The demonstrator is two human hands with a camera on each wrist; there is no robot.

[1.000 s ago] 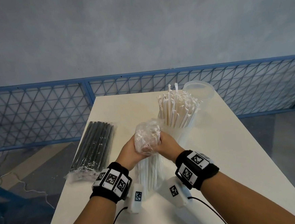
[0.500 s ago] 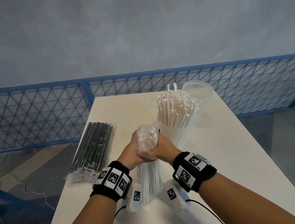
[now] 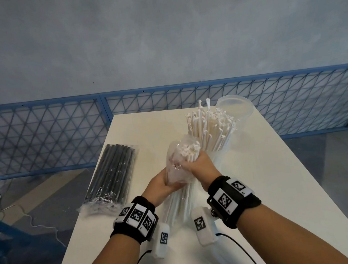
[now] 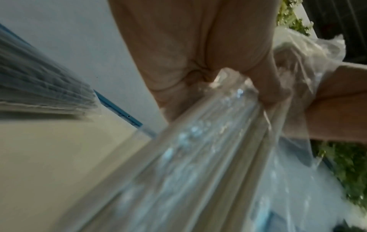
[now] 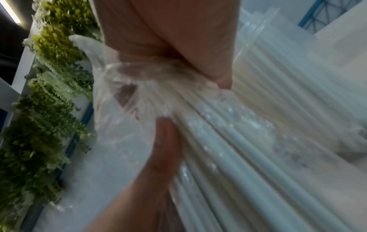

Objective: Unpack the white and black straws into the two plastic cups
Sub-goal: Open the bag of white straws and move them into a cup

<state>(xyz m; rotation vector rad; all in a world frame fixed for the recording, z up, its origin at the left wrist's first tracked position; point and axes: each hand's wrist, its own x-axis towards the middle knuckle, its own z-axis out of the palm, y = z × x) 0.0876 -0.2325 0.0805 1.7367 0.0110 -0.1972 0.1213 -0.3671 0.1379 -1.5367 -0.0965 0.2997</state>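
A pack of white straws (image 3: 179,202) stands upright on the table (image 3: 277,186) in a clear plastic wrapper (image 3: 174,163). My left hand (image 3: 162,184) grips the wrapper low on the pack's left side. My right hand (image 3: 201,167) grips the bundle near its top, where bare straw tips (image 3: 189,149) poke out of the torn wrapper. Just behind, a clear cup (image 3: 222,155) holds several loose white straws (image 3: 208,127). An empty clear cup (image 3: 235,106) stands at the far edge. The wrapped black straws (image 3: 112,174) lie at the left. The wrist views show blurred fingers round wrapper (image 4: 198,157) and straws (image 5: 258,157).
A blue mesh fence (image 3: 44,138) runs behind the table, with a grey wall above it. The table's left edge lies close to the black pack. Bare tabletop stretches along the right side. Cables trail off the near edge (image 3: 240,249).
The wrapper has slid down off the top of the white pack, so the straw tips now show. Both hands have shifted slightly right and forward with the pack.
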